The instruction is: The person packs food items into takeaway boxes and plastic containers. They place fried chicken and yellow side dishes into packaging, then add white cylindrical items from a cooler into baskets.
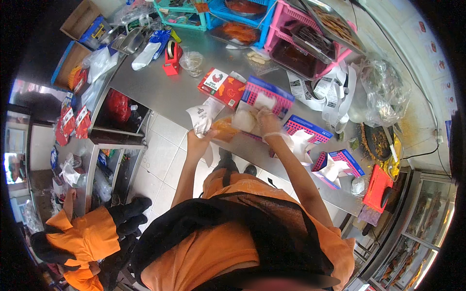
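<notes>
My left hand (pixel 197 146) is at the counter's front edge, pinching a printed paper slip (pixel 201 120). Its fingertips also meet a flat orange-brown item (pixel 226 130), perhaps a clear packet; what it is stays unclear. In a thin clear plastic glove, my right hand (pixel 270 123) is blurred over an open pink-and-blue patterned box (pixel 267 91) lined with white paper. Beside its fingers is a rounded white mound (pixel 244 120), possibly wrapped rice. Whether those fingers grip anything is hard to see. A red-and-white printed food carton (pixel 221 87) lies just behind, near another paper slip (pixel 215 105).
Two more paper-lined boxes (pixel 302 140) (pixel 336 169) stand to the right. A red tape dispenser (pixel 172 58), a pink rack (pixel 271 40) with trays, curled label strips (pixel 324 89) and a red-handled cleaver-like item (pixel 376 189) surround the steel counter (pixel 145 82). A co-worker (pixel 87 232) is at left.
</notes>
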Available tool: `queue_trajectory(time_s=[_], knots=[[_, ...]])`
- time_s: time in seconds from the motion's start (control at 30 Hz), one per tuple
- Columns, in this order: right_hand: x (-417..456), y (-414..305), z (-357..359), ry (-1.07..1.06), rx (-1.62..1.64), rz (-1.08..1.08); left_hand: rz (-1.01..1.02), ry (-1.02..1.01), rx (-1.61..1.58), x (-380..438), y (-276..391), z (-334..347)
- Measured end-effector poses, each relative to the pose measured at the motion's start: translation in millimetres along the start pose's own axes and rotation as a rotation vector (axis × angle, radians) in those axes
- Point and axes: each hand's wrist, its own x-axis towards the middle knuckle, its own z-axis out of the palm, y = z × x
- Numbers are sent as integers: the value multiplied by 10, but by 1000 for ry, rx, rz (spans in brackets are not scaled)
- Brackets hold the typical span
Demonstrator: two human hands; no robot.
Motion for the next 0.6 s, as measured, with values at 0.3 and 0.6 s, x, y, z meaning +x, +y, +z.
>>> queue_trajectory(time_s=[0.3, 0.6], knots=[[-1262, -152, -334, -224, 1560, 59, -67, -172, -233, -589, 129, 676], [-1593, 883, -211, 95, 1434, 750, 115, -125, -241, 249, 467, 1290]])
